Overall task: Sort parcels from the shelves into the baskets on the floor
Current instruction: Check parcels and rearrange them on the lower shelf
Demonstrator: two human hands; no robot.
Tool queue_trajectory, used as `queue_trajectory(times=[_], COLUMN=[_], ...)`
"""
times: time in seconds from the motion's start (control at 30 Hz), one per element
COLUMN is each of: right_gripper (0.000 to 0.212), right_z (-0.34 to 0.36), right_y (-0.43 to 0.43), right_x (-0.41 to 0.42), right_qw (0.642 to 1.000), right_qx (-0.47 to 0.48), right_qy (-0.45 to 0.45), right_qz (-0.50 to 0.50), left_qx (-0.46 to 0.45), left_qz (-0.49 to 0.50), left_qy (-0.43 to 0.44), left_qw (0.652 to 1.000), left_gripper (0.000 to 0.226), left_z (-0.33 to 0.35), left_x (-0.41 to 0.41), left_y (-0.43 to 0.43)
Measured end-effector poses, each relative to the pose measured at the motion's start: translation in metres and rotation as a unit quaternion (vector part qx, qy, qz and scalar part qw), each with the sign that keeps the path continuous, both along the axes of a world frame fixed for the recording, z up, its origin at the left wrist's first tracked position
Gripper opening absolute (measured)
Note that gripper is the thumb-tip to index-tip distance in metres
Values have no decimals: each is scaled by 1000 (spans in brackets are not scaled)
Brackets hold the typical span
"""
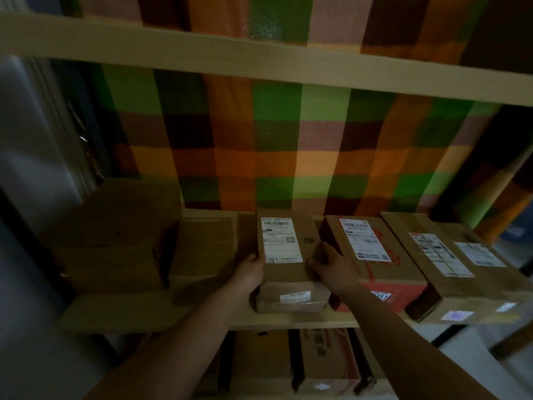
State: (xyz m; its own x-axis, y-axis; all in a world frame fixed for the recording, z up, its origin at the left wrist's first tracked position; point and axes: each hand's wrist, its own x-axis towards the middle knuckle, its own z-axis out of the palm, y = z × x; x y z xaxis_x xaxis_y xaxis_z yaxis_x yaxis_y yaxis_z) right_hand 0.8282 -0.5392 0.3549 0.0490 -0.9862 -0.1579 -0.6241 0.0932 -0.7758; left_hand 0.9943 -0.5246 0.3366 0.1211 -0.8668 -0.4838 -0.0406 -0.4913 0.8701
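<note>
A narrow brown cardboard parcel [284,255] with a white shipping label on top stands in the middle of a wooden shelf [202,319]. My left hand [251,269] grips its left side, thumb on the top edge. My right hand [327,265] grips its right side, fingers wedged between it and the neighbouring red-printed parcel [375,261]. No basket is in view.
A large labelled box [450,269] lies at the shelf's right end. Plain brown boxes [115,241] and a flat one [204,246] sit to the left. More parcels [323,362] stand on the shelf below. A checked cloth [288,140] hangs behind; another shelf board [259,64] runs overhead.
</note>
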Motion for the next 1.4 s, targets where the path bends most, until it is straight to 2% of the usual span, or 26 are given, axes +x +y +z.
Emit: queue_trajectory(times=[0.13,0.27,0.37,0.5,0.63,0.7,0.8,0.9,1.0,1.1,1.17,1.27,1.4], right_gripper=[46,47,54,58,63,72,75,68,48,53,52,35,19], right_z=[11,22,25,12,-7,-21,-37,-39,-32,-26,-18,-1,17], right_y=[-2,0,5,11,15,12,6,6,10,14,18,28,37], right_x=[17,50,81,123,154,163,166,164,160,155,150,139,128], right_qw=[993,987,989,989,989,992,990,985,985,988,986,964,940], right_qx=[-100,-150,-137,-96,-28,-3,47,93,99,71,42,-17,-86], right_qy=[67,42,13,-64,-90,-94,-125,-131,-118,-123,-156,-265,-331], right_qz=[15,43,58,89,112,81,49,68,83,64,51,18,2], left_qx=[-64,-145,-176,-136,-122,-117,-89,-72,-43,-12,-25,-43,-98], left_qz=[3,55,73,84,64,57,68,99,165,177,194,232,248], left_qy=[-10,-61,-134,-243,-241,-229,-149,-88,-42,-9,30,98,97], left_qw=[998,986,973,957,961,965,983,989,984,984,980,967,959], left_gripper=[39,40,41,47,41,44,52,60,67,63,60,61,61], left_z=[22,35,36,19,1,-3,-10,-10,-6,-3,-1,10,19], left_x=[11,38,69,108,120,119,117,115,117,117,117,116,113], left_y=[9,13,15,21,25,25,22,23,21,24,23,22,26])
